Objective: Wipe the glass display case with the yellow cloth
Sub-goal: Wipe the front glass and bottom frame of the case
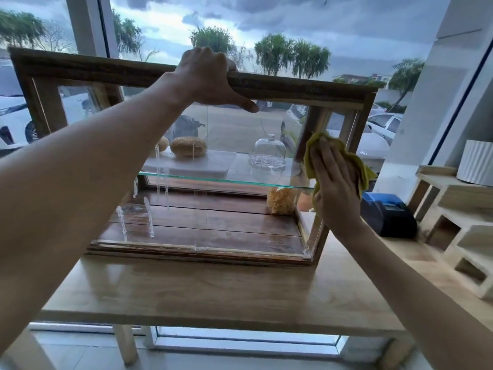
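A wood-framed glass display case [306, 89] stands on a light wooden table [213, 289]. My left hand [210, 76] grips the top rail of the case near its middle, thumb down on the front glass. My right hand [333, 180] presses a yellow cloth [357, 161] flat against the front glass at the case's right side, next to the right post. Streaks of liquid [149, 217] run down the glass on the left. Inside, a glass shelf [213, 178] carries a bread loaf [188, 146] and a glass dome [268, 152].
A bag of yellowish food [280, 200] sits on the case floor at the right. A dark blue device [386, 217] stands on the table right of the case. Pale wooden shelving [453, 236] with a white ribbed pot [477, 161] lies further right. A large window is behind.
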Demonstrator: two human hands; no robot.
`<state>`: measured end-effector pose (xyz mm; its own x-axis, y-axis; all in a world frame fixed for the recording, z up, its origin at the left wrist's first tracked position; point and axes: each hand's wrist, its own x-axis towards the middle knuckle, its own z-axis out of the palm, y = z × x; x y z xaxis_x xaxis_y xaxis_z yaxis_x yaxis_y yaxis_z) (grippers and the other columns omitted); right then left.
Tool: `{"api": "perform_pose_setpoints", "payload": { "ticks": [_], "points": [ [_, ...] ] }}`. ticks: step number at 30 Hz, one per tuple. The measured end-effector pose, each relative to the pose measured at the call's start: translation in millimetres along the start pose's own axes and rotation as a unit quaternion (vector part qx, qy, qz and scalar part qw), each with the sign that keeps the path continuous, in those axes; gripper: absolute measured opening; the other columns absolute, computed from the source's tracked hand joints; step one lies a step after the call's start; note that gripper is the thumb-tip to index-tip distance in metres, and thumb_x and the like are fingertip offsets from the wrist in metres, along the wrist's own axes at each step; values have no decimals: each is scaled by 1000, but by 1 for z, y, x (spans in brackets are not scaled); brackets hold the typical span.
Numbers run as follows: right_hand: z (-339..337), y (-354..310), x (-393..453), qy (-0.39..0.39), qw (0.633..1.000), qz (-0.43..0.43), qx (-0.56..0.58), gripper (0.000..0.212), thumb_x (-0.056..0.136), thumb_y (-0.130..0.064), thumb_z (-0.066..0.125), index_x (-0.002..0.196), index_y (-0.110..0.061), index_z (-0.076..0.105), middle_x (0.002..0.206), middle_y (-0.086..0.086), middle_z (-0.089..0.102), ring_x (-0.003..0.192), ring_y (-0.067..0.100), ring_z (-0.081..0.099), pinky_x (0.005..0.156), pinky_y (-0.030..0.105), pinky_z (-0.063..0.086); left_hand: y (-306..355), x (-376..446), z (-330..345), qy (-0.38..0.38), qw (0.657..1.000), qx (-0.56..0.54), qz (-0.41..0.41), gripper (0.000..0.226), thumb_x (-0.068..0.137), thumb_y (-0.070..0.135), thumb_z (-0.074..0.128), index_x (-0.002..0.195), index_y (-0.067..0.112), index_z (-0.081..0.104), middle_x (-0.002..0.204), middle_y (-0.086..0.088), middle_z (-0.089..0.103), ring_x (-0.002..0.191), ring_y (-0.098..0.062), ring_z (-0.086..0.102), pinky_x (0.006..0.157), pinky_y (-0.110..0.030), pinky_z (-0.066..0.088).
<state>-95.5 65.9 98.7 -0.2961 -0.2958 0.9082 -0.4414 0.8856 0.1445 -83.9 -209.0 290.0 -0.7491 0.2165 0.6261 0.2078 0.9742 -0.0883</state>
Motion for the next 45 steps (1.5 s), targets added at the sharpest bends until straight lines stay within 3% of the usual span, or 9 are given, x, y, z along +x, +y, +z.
{"api": "perform_pose_setpoints", "payload": {
  "ticks": [5, 12, 20, 26, 31, 34, 36, 39, 45],
  "points": [
    [31, -10, -22, -11, 995, 61, -78, 74, 83, 10, 60, 147, 5, 23, 154, 25, 21, 145, 33, 15, 120, 36, 10, -2, 1, 3, 15, 1000, -1, -4, 98, 47, 90, 51, 107, 13, 68, 71, -5, 63, 70, -21, 52, 77, -31, 40],
    [46, -38, -83, -100, 977, 119, -145, 59, 88, 7, 52, 142, 13, 28, 147, 33, 29, 137, 42, 32, 107, 42, 38, -1, 0, 4, 38, 999, -7, -15, 97, 46, 91, 52, 104, 16, 70, 75, -9, 67, 73, -22, 52, 87, -37, 44],
    [56, -58, -150, -288, 933, 140, -162, 47, 89, 6, 35, 134, 15, 40, 137, 35, 42, 124, 43, 49, 94, 45, 52, 0, -1, 4, 41, 999, -7, -23, 94, 48, 90, 53, 104, 16, 71, 78, -10, 68, 75, -22, 51, 84, -34, 42],
    [49, -71, -159, -329, 913, 180, -160, 69, 59, 13, 79, 123, 16, 53, 122, 35, 56, 115, 43, 57, 90, 48, 51, 2, -4, 4, 38, 999, -12, -18, 99, 45, 93, 50, 106, 17, 70, 80, -10, 69, 84, -27, 60, 88, -37, 43],
    [45, -80, -161, -359, 896, 213, -149, 70, 49, 9, 85, 114, 17, 59, 112, 35, 62, 108, 45, 60, 84, 49, 53, 3, -4, 3, 36, 999, -14, -19, 106, 41, 96, 45, 105, 16, 70, 81, -10, 69, 82, -26, 58, 87, -38, 44],
    [41, -92, -160, -412, 866, 255, -125, 74, 66, -5, 78, 130, 12, 47, 126, 26, 58, 121, 39, 53, 98, 42, 47, 3, -4, 2, 33, 999, -20, -25, 103, 43, 93, 46, 106, 15, 70, 83, -10, 69, 77, -21, 50, 88, -38, 43],
    [40, -97, -157, -416, 856, 282, -117, 78, 64, -11, 78, 132, 11, 47, 126, 25, 59, 121, 39, 52, 99, 42, 46, 3, -4, 3, 30, 999, -26, -26, 106, 41, 96, 43, 104, 15, 70, 83, -10, 70, 77, -20, 51, 87, -37, 43],
    [41, -100, -156, -384, 868, 300, -97, 81, 37, -3, 83, 113, 15, 61, 103, 28, 67, 100, 44, 62, 82, 47, 54, 2, -4, 4, 32, 999, -26, -20, 105, 41, 96, 42, 104, 16, 70, 83, -10, 70, 75, -20, 51, 82, -34, 42],
    [47, -116, -153, -351, 887, 291, -68, 83, 31, -3, 82, 110, 15, 62, 98, 27, 69, 100, 46, 61, 87, 49, 52, 1, -3, 5, 43, 999, -20, -19, 97, 47, 89, 51, 109, 16, 70, 84, -11, 69, 76, -21, 49, 81, -33, 40]
  ]
}}
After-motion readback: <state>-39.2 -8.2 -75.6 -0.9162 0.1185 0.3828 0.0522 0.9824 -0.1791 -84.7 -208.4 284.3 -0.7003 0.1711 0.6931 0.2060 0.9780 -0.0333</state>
